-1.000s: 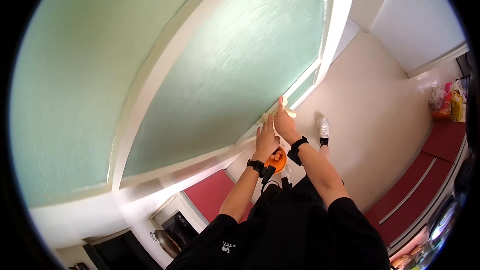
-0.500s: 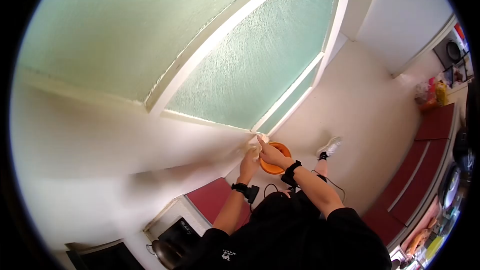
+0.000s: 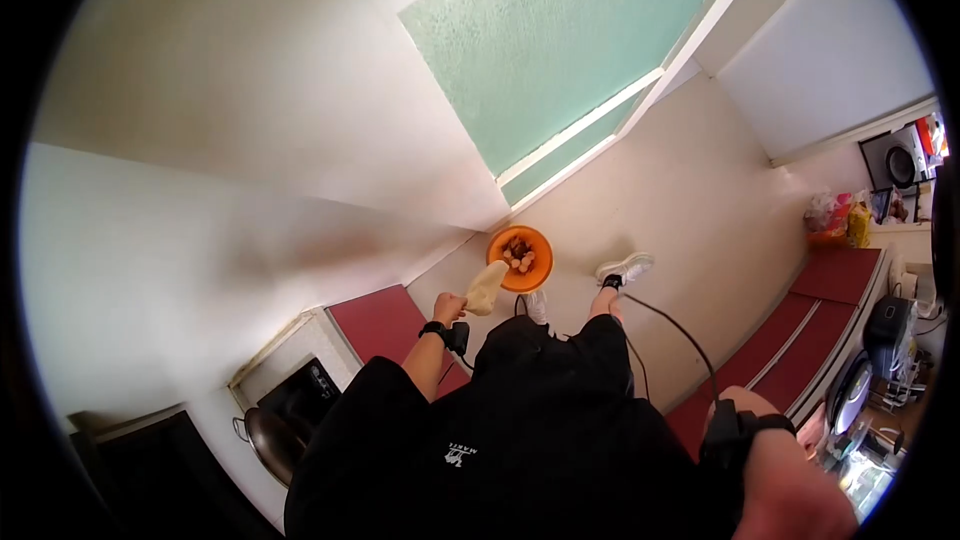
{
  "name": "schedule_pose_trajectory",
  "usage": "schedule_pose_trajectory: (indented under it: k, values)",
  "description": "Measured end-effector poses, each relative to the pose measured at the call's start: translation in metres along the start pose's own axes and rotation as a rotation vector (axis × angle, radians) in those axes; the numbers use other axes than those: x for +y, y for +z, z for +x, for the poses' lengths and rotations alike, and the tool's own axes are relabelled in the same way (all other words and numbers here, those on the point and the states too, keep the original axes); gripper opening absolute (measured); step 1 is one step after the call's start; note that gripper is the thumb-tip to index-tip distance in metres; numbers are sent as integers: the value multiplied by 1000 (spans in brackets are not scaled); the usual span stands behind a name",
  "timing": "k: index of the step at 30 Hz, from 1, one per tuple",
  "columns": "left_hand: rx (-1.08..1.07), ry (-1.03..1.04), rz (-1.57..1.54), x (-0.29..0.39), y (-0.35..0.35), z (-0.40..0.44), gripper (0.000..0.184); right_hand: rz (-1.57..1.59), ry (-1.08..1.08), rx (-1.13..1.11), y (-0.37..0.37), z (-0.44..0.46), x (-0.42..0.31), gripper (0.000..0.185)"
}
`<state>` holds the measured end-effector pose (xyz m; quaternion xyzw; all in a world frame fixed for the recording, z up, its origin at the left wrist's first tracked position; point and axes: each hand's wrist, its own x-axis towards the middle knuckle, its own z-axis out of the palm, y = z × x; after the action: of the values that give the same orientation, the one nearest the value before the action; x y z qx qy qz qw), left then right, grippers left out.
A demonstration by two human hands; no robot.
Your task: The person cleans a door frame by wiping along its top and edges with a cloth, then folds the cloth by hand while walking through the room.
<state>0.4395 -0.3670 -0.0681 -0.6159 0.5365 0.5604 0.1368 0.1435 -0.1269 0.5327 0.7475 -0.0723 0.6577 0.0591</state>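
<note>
The left hand (image 3: 450, 308) grasps 1 pale cloth (image 3: 486, 290), which extends toward an orange bin (image 3: 545, 262) at 2 o'clock. The right hand (image 3: 750, 400), at 4 o'clock, is partly hidden; its grip cannot be determined.

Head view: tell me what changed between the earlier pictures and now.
The left hand has drawn back from the green panel toward the person's left, holding the pale cloth. The right hand has come off the cloth and swung out to the person's right. The orange bucket stays on the floor.
</note>
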Motion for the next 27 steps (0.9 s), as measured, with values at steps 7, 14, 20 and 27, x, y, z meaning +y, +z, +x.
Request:
schedule_pose_trajectory:
  k: [7, 14, 20, 27]
  values:
    - [80, 75, -114, -71, 5, -28, 19, -628, 85, -2, 32, 1, -35, 30]
    - [88, 9, -156, -92, 15, -37, 17, -749, 66, 25, 41, -4, -67, 32]
    - [104, 42, -214, -78, 28, -29, 17, -553, -12, 1, 35, -7, -86, 27]
    - [49, 206, -150, -77, 38, -16, 17, -906, -36, 85, 50, -14, -141, 24]
